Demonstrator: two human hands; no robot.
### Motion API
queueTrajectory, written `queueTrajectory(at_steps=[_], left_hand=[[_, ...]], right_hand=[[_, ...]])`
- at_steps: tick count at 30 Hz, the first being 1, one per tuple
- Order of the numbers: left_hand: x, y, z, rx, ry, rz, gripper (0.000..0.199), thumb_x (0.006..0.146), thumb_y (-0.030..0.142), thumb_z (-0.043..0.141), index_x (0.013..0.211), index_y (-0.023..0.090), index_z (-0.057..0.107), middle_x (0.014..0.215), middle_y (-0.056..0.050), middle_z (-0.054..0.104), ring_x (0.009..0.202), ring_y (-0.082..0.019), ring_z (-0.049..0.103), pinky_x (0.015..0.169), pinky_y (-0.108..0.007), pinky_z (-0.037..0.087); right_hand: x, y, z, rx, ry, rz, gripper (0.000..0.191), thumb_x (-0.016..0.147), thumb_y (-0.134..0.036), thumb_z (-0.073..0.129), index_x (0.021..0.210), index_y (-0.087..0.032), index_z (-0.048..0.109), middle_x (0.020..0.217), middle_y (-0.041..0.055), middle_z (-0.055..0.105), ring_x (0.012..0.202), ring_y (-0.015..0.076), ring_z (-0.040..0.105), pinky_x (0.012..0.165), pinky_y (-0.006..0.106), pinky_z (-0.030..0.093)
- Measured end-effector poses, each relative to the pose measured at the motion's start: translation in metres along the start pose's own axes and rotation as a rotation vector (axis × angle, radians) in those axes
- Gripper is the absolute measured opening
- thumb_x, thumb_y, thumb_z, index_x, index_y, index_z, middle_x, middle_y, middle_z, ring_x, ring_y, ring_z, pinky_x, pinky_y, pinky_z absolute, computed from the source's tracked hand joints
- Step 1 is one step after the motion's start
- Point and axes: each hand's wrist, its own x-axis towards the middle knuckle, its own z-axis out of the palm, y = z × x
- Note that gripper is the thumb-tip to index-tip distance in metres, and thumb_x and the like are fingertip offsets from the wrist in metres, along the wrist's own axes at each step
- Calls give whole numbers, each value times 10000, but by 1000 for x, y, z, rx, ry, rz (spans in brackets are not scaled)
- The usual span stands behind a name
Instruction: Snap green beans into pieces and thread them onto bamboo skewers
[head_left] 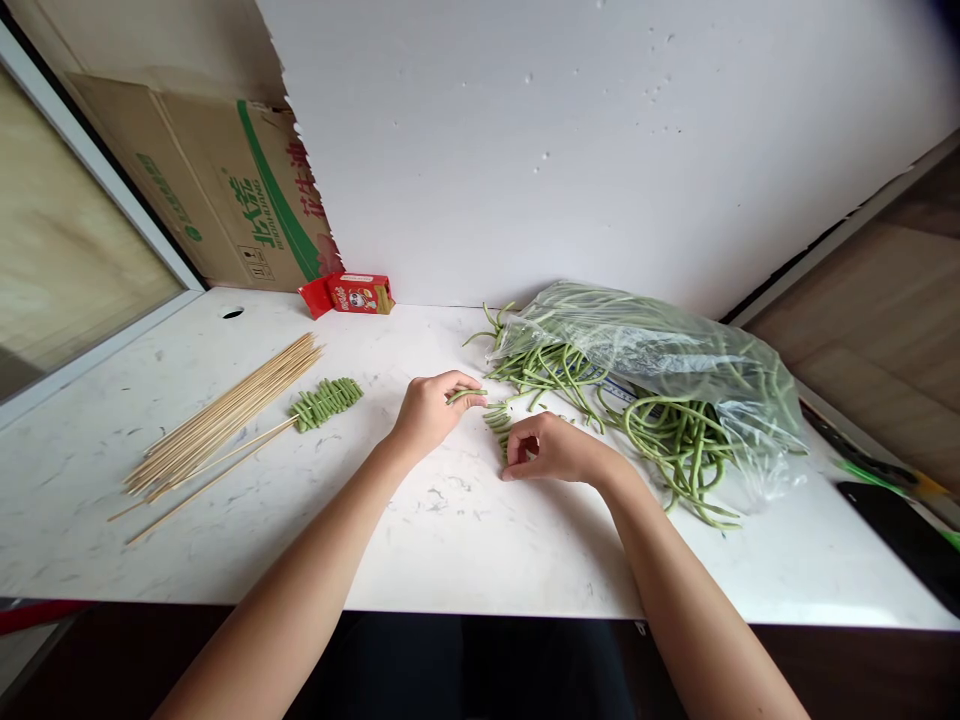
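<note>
My left hand [435, 412] pinches a short piece of green bean [466, 395] between thumb and fingers, just above the white table. Close by on the right, my right hand [551, 448] rests low over the table with thumb and forefinger curled together; what its fingertips hold, if anything, is hidden. A row of cut bean pieces [496, 420] lies beside and partly behind that hand. To the left, skewered bean pieces [327, 402] lie on two thin sticks, next to a bundle of bamboo skewers [232, 410].
Long green beans [679, 445] spill from a clear plastic bag [667, 340] at the right. A small red box [361, 294] stands at the back, before a cardboard box [217, 190]. A black phone-like object [900, 540] lies at the right edge. A white panel [600, 150] closes the back.
</note>
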Motion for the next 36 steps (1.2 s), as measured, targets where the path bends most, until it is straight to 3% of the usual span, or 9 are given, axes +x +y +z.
queueTrajectory(at_steps=[3,9,12,15,19,25,33,36], left_hand=[[1,2,-1,5,-9,16,207,859,413,843,935,226,797,899,-38,820,772,-174,733,755,-297,553],[5,10,0,34,6,173,151,891,373,813,930,227,822,904,-74,776,944,-234,683,876,-372,537],[4,15,3,-40,30,71,156,882,383,820,940,239,830,904,-73,782,957,-245,686,890,-389,542],[2,19,6,-240,-1,-145,256,871,450,820,943,206,806,911,-81,801,913,-244,743,878,-381,568],[-1,20,9,-476,-64,-332,392,901,556,759,995,185,670,942,-108,827,958,-277,795,970,-413,557],[1,21,10,-665,-120,-361,426,945,611,683,972,220,516,1075,-141,823,1189,-287,746,1164,-467,433],[0,15,15,-660,-180,-332,392,945,562,709,976,209,541,1046,-138,822,1079,-250,778,1060,-442,542],[-1,11,16,-516,-157,-279,363,925,527,743,954,183,632,1000,-119,818,1000,-239,782,955,-382,585]], right_hand=[[1,-1,0,-21,54,7,309,771,-468,880,749,-188,752,659,4,671,584,134,534,554,269,379],[5,-12,2,58,383,-99,413,923,-554,729,761,-176,704,637,-2,598,568,120,428,551,277,341],[10,-13,12,112,379,-117,368,911,-539,753,859,-175,749,640,-1,608,575,128,455,553,276,362],[14,-11,22,149,355,-128,311,898,-490,781,925,-181,759,645,-11,605,572,125,463,551,269,374],[18,-6,27,130,413,-128,293,889,-460,796,971,-181,767,668,-9,626,566,118,464,558,268,388],[20,-2,24,158,544,-116,386,863,-527,807,1044,-187,771,876,71,767,668,159,595,539,269,416],[20,-6,23,317,628,-111,398,927,-568,721,997,-183,791,975,115,788,852,235,688,640,311,533],[19,-6,22,296,664,-113,390,932,-560,721,989,-182,801,987,123,794,846,237,686,649,316,526]])
